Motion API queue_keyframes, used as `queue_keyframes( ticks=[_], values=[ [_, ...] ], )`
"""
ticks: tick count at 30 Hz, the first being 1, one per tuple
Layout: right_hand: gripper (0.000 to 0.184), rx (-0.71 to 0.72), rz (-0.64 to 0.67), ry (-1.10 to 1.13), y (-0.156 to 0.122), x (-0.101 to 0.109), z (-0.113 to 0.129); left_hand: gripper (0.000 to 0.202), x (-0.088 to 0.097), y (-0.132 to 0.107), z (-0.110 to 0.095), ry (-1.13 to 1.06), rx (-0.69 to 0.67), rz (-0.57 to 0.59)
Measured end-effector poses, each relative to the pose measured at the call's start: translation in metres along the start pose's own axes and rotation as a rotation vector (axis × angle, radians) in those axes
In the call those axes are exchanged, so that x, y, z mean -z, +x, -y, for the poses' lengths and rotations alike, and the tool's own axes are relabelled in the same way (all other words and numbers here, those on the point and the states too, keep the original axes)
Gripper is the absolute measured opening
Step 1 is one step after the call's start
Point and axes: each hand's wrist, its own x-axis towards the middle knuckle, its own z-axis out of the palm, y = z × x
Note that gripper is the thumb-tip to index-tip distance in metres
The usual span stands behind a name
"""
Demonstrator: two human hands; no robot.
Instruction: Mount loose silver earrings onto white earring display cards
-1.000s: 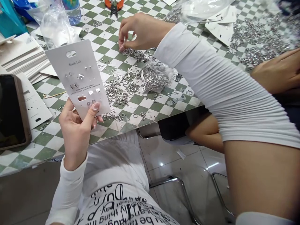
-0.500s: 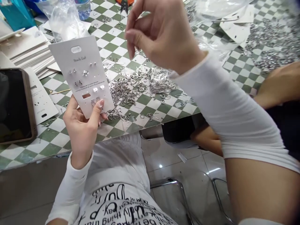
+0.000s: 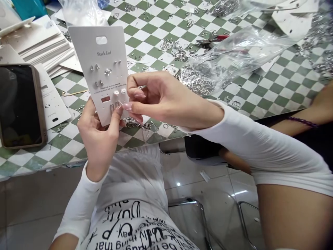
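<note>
A white earring card stands tilted up over the table's near edge, printed "Stack Lab" and carrying several small silver earrings. Its lower edge is gripped by my left hand, thumb in front and fingers behind. Close to the thumb, a pair of elongated earrings sits low on the card. My right hand meets the card at its lower right, thumb and forefinger pinched on a tiny thin piece, perhaps an earring pin, too small to make out. The curled fingers hide part of the card's right side.
Loose silver earring parts lie on the checkered table. A clear plastic bag and red-handled pliers are farther right. Left are a phone and stacked cards. Another person's arm rests at the right edge.
My right hand has come down and left from above the table to the card's lower right. The card, in my left hand, stands more upright; the view has shifted too.
</note>
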Motion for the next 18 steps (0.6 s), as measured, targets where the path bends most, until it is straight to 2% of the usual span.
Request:
queue_keyframes(
  ticks=[8, 14, 18],
  values=[
    [0.045, -0.041, -0.045, -0.004, -0.001, -0.0055, 0.0004, 0.027, 0.0012, -0.0009, 0.0027, 0.022, -0.104, -0.018],
    [0.044, -0.048, -0.002, -0.023, 0.0, -0.0049, -0.0005, 0.026, 0.0019, -0.0014, 0.0034, 0.043, -0.114, -0.015],
    [0.046, -0.043, -0.041, 0.004, -0.0005, -0.0084, -0.0001, 0.023, 0.0021, -0.0015, 0.0036, 0.041, -0.113, -0.012]
  ],
)
